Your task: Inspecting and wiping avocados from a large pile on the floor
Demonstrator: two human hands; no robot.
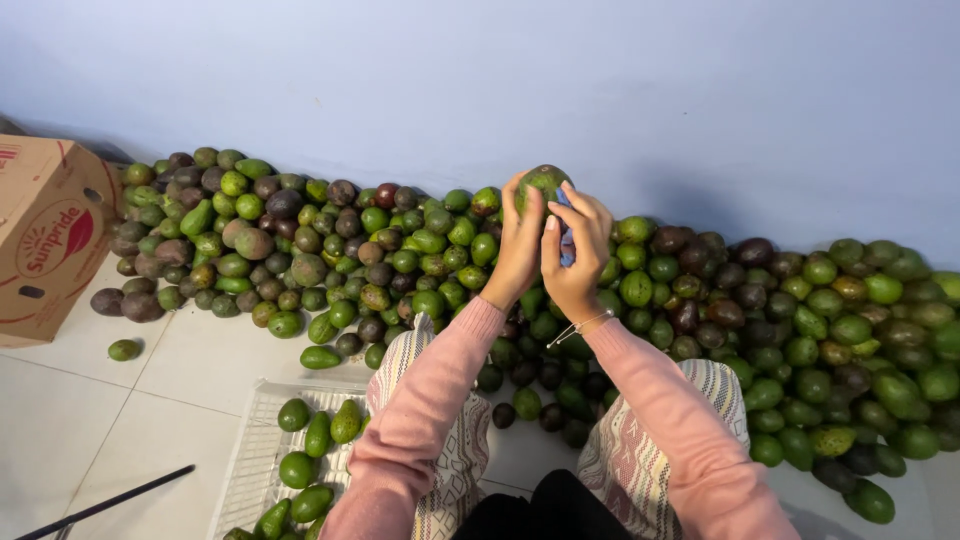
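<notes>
I hold one green avocado (pixel 545 181) up in front of me with both hands. My left hand (pixel 518 245) grips its left side, and my right hand (pixel 577 250) closes on its right side, with something small and blue showing between the fingers. Below and behind the hands a long heap of green and dark brown avocados (pixel 330 245) lies on the white tiled floor along a pale blue wall. My pink sleeves and patterned trousers fill the lower middle of the view.
A white plastic crate (pixel 262 432) with several green avocados stands at the lower left beside my knee. A brown cardboard box (pixel 45 235) sits at the far left. A thin black rod (pixel 105 503) lies on the tiles at the bottom left.
</notes>
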